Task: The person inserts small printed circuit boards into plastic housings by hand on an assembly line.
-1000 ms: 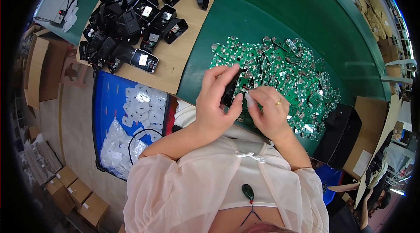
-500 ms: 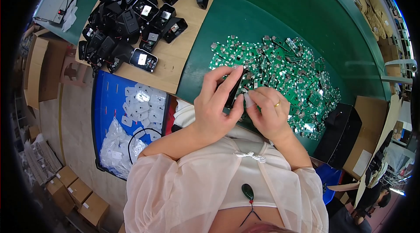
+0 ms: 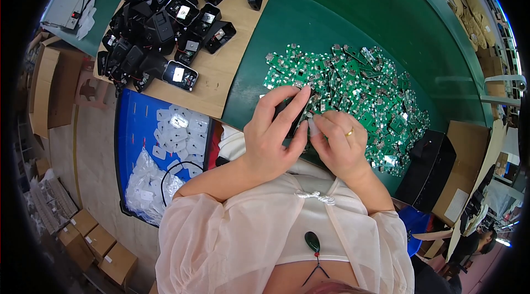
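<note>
My left hand (image 3: 269,142) is closed around a black plastic housing (image 3: 298,118), with two fingers along its far side and the thumb at its near end. Fingers hide much of the housing. Close against it, my right hand (image 3: 343,142) is pinched on a small translucent whitish piece (image 3: 313,126), whose exact kind I cannot make out. A ring sits on one finger of this hand. Both hands are over the near left edge of a heap of small green circuit boards (image 3: 353,87) spread on the green bench.
Black housings (image 3: 163,29) with wires lie piled on cardboard (image 3: 215,87) at the far left. Below them, a blue tray (image 3: 130,145) holds white plates (image 3: 176,134) and a clear bag (image 3: 146,183). A black box (image 3: 428,170) and open carton (image 3: 464,153) stand right.
The black housing has tilted slightly in my left hand, and the left fingers have shifted a little. My right hand stays pinched beside it, almost unmoved.
</note>
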`<state>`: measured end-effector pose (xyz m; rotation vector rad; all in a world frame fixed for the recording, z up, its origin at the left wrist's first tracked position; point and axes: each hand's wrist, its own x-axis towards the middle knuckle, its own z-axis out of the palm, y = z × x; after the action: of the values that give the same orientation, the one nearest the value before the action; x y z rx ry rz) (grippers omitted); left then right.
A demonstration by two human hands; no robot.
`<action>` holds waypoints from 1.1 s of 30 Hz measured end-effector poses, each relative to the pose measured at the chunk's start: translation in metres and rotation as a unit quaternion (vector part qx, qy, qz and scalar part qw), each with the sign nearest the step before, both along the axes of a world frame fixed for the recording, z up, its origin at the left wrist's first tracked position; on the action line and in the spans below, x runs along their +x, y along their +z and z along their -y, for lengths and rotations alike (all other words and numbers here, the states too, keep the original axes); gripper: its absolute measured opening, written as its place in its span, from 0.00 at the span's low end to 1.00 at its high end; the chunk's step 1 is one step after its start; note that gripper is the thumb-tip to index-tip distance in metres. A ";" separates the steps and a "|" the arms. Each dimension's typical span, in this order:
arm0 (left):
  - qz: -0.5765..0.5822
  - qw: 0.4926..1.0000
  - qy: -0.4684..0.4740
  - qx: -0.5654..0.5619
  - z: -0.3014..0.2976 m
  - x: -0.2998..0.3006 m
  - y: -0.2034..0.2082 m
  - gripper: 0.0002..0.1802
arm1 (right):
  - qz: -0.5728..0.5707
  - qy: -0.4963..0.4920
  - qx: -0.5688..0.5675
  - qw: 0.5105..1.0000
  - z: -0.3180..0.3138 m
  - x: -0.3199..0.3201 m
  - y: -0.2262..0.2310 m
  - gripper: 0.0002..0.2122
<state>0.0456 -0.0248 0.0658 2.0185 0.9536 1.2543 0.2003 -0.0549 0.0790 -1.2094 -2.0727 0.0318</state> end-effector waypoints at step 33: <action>0.057 0.993 -0.039 -0.094 0.003 0.003 -0.003 0.26 | -0.567 -0.038 -0.393 0.723 0.011 -0.024 -0.011 0.16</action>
<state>0.0483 -0.0279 0.0626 1.8028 0.8952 1.1787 0.1763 -0.0660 0.0683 -1.2053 -0.8416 1.3767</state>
